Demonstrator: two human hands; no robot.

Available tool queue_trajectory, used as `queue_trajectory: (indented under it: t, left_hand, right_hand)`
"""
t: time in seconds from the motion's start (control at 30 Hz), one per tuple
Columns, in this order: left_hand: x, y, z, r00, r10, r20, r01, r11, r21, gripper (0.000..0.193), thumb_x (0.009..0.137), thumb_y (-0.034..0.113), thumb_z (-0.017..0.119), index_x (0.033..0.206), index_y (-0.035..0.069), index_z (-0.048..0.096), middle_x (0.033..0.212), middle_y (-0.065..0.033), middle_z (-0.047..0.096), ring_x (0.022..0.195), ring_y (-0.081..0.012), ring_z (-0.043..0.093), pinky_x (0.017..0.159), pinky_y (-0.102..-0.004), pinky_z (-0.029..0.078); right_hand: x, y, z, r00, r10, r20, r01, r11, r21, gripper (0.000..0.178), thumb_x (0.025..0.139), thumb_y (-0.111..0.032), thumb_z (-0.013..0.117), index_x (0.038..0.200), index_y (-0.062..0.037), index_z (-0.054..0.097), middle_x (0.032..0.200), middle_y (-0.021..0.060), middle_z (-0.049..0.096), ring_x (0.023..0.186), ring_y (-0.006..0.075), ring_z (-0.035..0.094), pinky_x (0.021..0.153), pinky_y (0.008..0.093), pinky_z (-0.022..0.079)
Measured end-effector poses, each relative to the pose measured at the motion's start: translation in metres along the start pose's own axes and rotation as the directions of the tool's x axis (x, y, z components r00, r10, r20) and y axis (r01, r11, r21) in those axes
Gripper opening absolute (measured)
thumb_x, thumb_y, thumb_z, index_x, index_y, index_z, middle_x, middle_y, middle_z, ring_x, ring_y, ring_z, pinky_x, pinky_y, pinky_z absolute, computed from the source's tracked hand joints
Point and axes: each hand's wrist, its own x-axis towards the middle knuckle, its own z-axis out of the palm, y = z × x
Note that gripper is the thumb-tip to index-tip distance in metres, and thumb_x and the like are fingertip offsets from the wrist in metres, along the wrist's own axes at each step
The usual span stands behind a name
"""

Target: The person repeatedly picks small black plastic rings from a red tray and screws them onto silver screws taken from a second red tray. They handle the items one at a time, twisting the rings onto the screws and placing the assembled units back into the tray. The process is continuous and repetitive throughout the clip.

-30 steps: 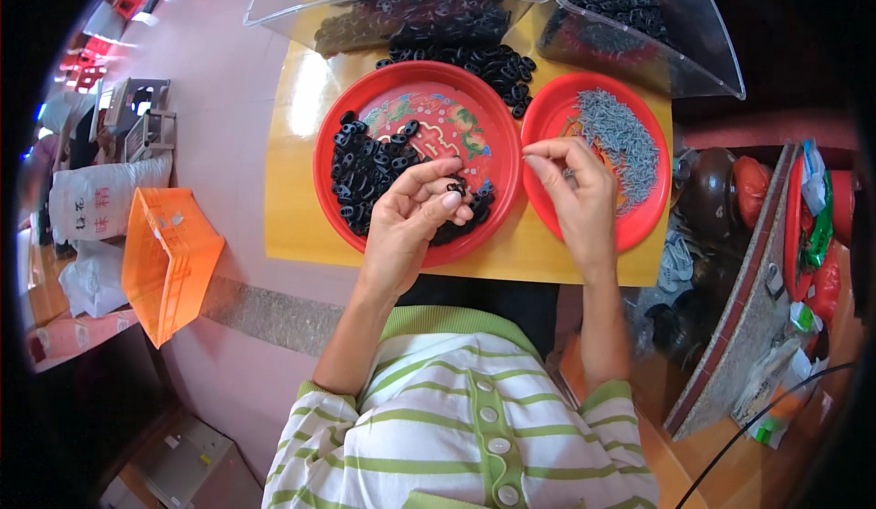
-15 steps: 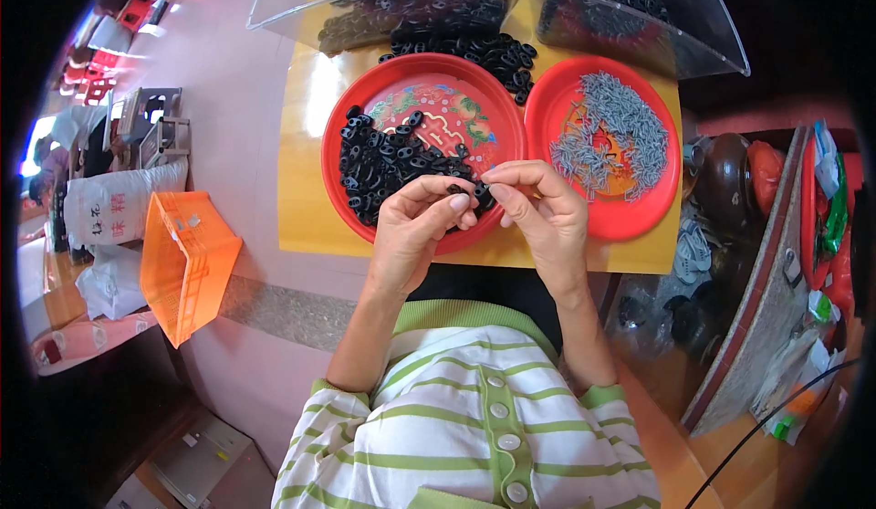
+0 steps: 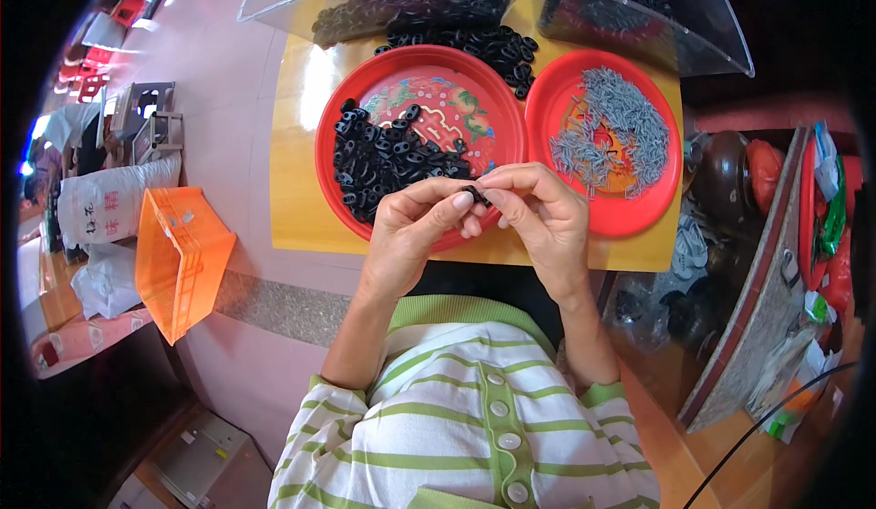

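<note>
- An orange crate (image 3: 182,258) sits on the floor off to my left.
- My left hand (image 3: 415,230) pinches 1 small black piece (image 3: 474,193) at its fingertips.
- My right hand (image 3: 538,217) pinches the same piece, above the near rim of the left red plate (image 3: 333,125).
- Grey pins (image 3: 611,130) fill the right red plate (image 3: 662,189).

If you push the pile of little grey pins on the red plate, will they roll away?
Probably not far. The grey pins lie tangled in a heap, so they would likely slide together. They look thin and light, and the red plate has a raised rim that should stop them.

Pink tiled floor (image 3: 228,98), yellow table (image 3: 292,199)
</note>
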Motion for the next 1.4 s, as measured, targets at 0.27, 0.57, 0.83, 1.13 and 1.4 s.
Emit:
queue_trajectory:
  t: [0.27, 0.57, 0.83, 1.13, 1.4]
  left_hand:
    - [0.007, 0.004, -0.004, 0.999, -0.036, -0.003, 0.036, 0.999, -0.028, 0.015, 0.09, 0.006, 0.057, 0.101, -0.002, 0.063, 0.087, -0.0083, 0.065, 0.072, -0.0107, 0.06, 0.068, -0.023, 0.05]
    - [0.012, 0.002, -0.008, 0.998, -0.063, -0.006, 0.063, 0.998, -0.006, 0.014, 0.089, 0.006, 0.058, 0.099, -0.002, 0.063, 0.084, -0.0081, 0.065, 0.069, -0.0095, 0.059, 0.065, -0.022, 0.05]
    - [0.017, -0.004, -0.01, 0.995, -0.1, -0.013, 0.101, 0.994, 0.053, 0.015, 0.092, 0.009, 0.057, 0.097, -0.004, 0.062, 0.083, -0.0057, 0.063, 0.071, -0.0082, 0.058, 0.066, -0.0212, 0.049]
    - [0.011, -0.002, -0.015, 0.997, -0.08, -0.02, 0.08, 0.997, -0.002, 0.014, 0.09, 0.009, 0.059, 0.099, -0.001, 0.063, 0.084, -0.0071, 0.065, 0.069, -0.0087, 0.058, 0.065, -0.0214, 0.049]
    - [0.006, 0.004, -0.029, 0.996, -0.048, -0.077, 0.049, 0.999, 0.02, 0.014, 0.089, 0.01, 0.059, 0.096, -0.001, 0.064, 0.081, -0.0054, 0.064, 0.067, -0.0084, 0.058, 0.063, -0.0208, 0.048]
  right_hand:
    - [0.006, -0.002, 0.0, 0.996, 0.09, 0.006, -0.09, 0.994, 0.059, 0.008, 0.087, -0.002, 0.06, 0.094, -0.0005, 0.063, 0.091, 0.0045, 0.065, 0.076, 0.0063, 0.058, 0.064, 0.0207, 0.048]
    - [0.011, 0.008, -0.001, 0.999, -0.033, 0.018, 0.035, 0.99, -0.138, 0.007, 0.085, -0.001, 0.062, 0.092, -0.0007, 0.064, 0.089, 0.0052, 0.064, 0.074, 0.008, 0.059, 0.061, 0.0223, 0.049]
    - [0.009, 0.019, 0.001, 0.999, 0.031, -0.013, -0.032, 0.996, -0.086, 0.009, 0.085, 0.0, 0.062, 0.094, 0.0002, 0.063, 0.086, 0.006, 0.063, 0.072, 0.0081, 0.059, 0.061, 0.0221, 0.05]
    - [0.011, 0.011, 0.004, 0.999, 0.034, 0.021, -0.031, 0.99, -0.139, 0.011, 0.083, 0.001, 0.063, 0.094, 0.0007, 0.063, 0.084, 0.0063, 0.065, 0.073, 0.0082, 0.061, 0.062, 0.0211, 0.05]
    - [0.04, -0.001, 0.006, 0.951, 0.231, 0.205, -0.209, 0.97, -0.124, 0.009, 0.086, -0.006, 0.062, 0.092, -0.0006, 0.064, 0.083, 0.007, 0.066, 0.07, 0.0112, 0.062, 0.06, 0.0234, 0.049]
